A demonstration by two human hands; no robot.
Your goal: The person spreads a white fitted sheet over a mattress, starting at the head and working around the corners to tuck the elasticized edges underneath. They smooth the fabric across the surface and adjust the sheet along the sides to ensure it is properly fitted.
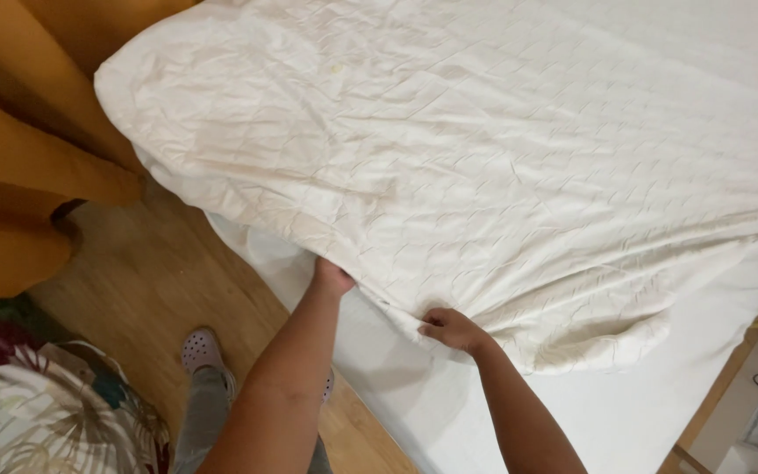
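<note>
Both hands, the left hand (332,277) and right hand (451,328), are gripping the quilted cover's (484,167) edge at lower centre, the mattress (572,412) lying half bare at lower right.

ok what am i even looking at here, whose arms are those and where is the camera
There is one picture, taken by a camera worn on a person's head and looking down, so the two bare arms coming up from the bottom are that person's own. No machine is involved.

The big pale thing is a white quilted cover, wrinkled, lying over a white mattress. The left hand is tucked under the cover's lower edge, fingers hidden. The right hand pinches the same edge a little further along, where the fabric bunches.

Below is a wooden floor, with the person's foot in a pale clog. Mustard curtains hang at the left, and a leaf-patterned fabric fills the bottom left corner.
</note>
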